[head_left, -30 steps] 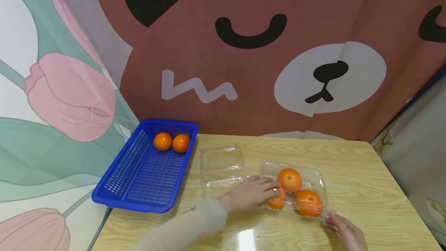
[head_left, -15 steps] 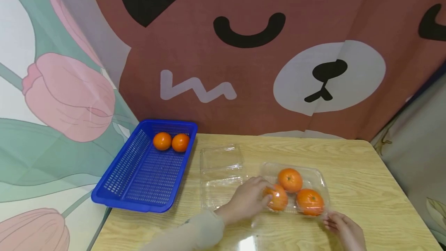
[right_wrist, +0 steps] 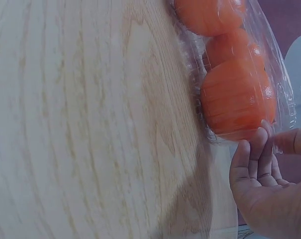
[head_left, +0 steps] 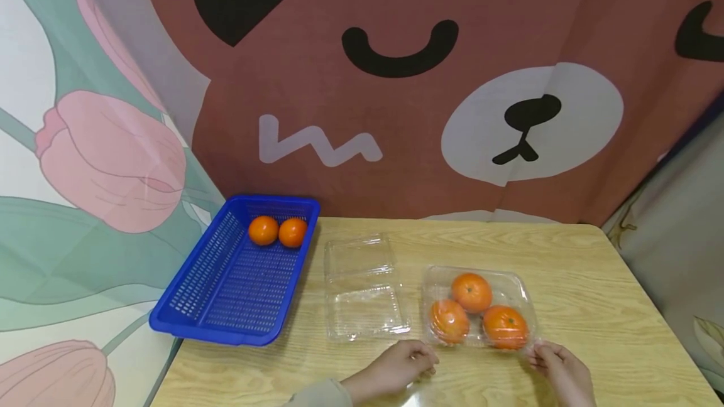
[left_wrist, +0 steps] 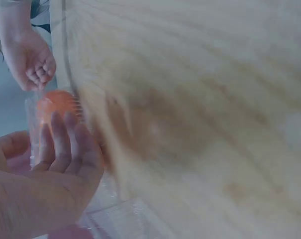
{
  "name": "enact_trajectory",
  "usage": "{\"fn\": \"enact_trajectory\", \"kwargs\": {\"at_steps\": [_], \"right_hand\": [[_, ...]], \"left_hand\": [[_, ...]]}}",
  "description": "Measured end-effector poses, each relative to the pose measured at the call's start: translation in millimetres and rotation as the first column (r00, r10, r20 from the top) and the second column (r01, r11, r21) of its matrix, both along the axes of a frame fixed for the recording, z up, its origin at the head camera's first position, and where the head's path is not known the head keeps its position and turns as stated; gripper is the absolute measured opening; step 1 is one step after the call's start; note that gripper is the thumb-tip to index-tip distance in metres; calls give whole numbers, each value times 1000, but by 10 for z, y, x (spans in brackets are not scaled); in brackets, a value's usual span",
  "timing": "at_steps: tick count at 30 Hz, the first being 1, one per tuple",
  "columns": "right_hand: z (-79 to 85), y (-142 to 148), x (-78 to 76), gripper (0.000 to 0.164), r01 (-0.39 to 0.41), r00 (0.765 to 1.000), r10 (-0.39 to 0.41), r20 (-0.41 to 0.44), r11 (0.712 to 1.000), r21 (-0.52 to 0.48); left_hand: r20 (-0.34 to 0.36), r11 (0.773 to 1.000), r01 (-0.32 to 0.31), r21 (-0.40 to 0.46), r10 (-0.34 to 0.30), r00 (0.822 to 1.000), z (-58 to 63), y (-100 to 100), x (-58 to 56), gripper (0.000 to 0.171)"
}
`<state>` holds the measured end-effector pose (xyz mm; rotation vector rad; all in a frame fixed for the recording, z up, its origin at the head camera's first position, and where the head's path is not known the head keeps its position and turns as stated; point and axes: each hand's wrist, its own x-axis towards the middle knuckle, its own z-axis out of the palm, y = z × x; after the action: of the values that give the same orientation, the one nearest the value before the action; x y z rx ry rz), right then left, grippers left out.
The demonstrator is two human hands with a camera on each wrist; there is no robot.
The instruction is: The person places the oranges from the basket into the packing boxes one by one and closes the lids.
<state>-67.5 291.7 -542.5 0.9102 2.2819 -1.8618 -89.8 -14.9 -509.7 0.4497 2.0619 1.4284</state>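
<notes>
A clear plastic clamshell box [head_left: 498,281] sits on the table with its lid over three oranges [head_left: 472,293]. My right hand [head_left: 562,369] pinches the box's near right corner between thumb and fingers; the right wrist view shows that hand [right_wrist: 274,184] beside the nearest orange [right_wrist: 237,97], under the plastic. Just off the box's near left corner is my left hand [head_left: 398,366], holding nothing. In the left wrist view its fingers [left_wrist: 65,144] bend loosely, the thumb apart from them.
A second clear clamshell box [head_left: 364,313] lies unfolded left of the filled one. Further left stands a blue plastic basket [head_left: 249,287] with two oranges [head_left: 278,231] at its far end. Behind the wooden table [head_left: 599,306] hangs a printed curtain [head_left: 396,124].
My left hand has lifted off the box's left side and drawn back toward the near edge. My right hand keeps its pinch on the corner, and the box has shifted very slightly right.
</notes>
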Motion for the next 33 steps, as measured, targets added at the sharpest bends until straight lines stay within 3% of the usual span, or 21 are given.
{"fn": "enact_trajectory", "kwargs": {"at_steps": [4, 10, 13, 21, 29, 33], "right_hand": [[50, -18, -3, 45, -5, 1000, 5, 29, 1000, 1], [13, 18, -3, 42, -15, 1000, 15, -3, 999, -34], [-48, 53, -11, 41, -10, 1000, 9, -13, 998, -58], [50, -22, 12, 39, 1, 1000, -1, 2, 1000, -4], [-38, 10, 23, 40, 35, 998, -35, -56, 999, 7], [-34, 7, 14, 43, 34, 999, -33, -31, 999, 40]], "left_hand": [[128, 996, -56, 75, 46, 991, -107, 33, -19, 33], [235, 975, -196, 107, 166, 958, -173, 175, -85, 41], [240, 969, -226, 103, 196, 951, -205, 240, -104, 38], [186, 947, -305, 100, 284, 941, -244, 324, -131, 33], [161, 945, -318, 77, 303, 939, -213, 359, -147, 32], [168, 941, -336, 52, 323, 931, -193, 378, -152, 32]]}}
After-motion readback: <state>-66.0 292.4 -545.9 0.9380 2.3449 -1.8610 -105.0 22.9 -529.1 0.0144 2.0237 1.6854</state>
